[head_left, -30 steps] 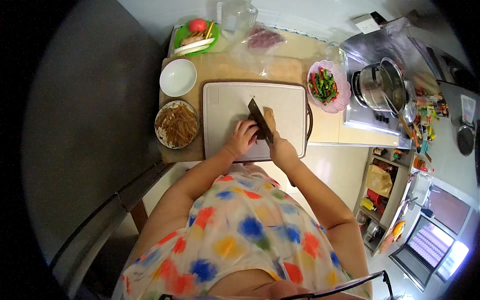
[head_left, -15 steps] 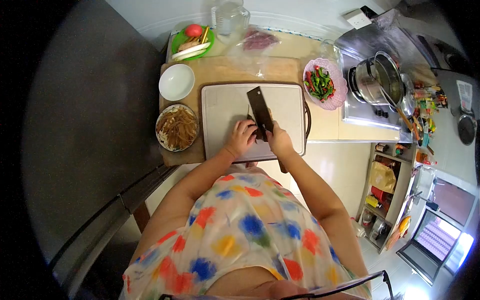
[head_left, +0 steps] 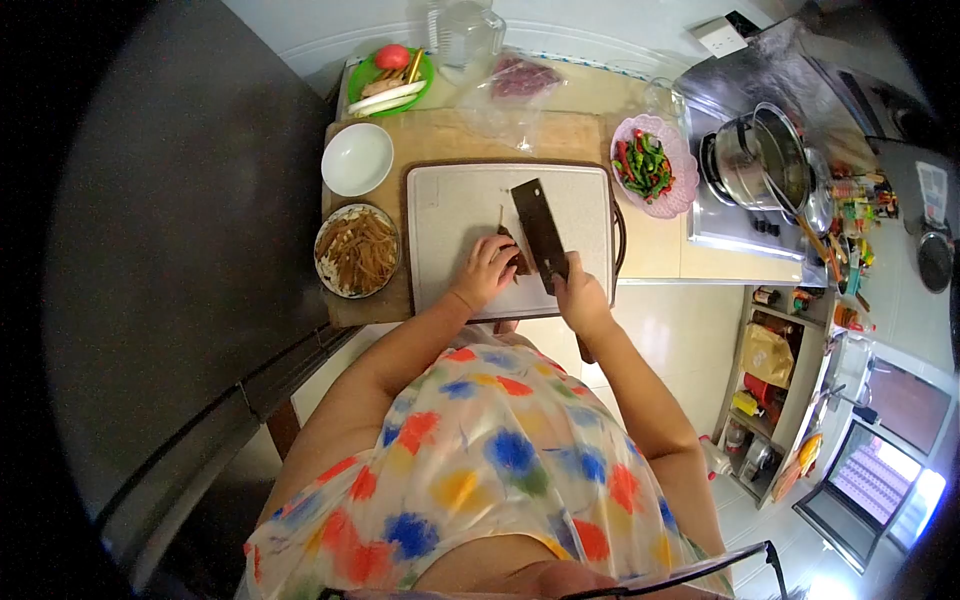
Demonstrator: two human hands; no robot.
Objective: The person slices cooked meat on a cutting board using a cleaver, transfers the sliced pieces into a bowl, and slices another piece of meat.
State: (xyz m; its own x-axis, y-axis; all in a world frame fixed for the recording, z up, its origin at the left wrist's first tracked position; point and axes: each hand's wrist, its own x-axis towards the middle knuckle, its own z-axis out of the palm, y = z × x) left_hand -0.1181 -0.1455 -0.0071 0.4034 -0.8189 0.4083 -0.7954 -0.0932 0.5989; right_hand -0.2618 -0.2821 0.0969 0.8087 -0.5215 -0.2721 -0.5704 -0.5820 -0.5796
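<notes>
At the middle of the cutting board [head_left: 455,200], left hand [head_left: 485,272] presses the brown food [head_left: 519,262] flat, presumably to steady it, while right hand [head_left: 584,295] grips the cleaver [head_left: 541,232] just right of it, apparently keeping blade clear of fingers.

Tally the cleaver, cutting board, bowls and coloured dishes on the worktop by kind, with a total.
Cleaver: 1
Cutting board: 1
Bowls: 2 (plain white bowl, bowl of brown strips)
Coloured dishes: 2 (green dish, pink dish)
Total: 6
</notes>
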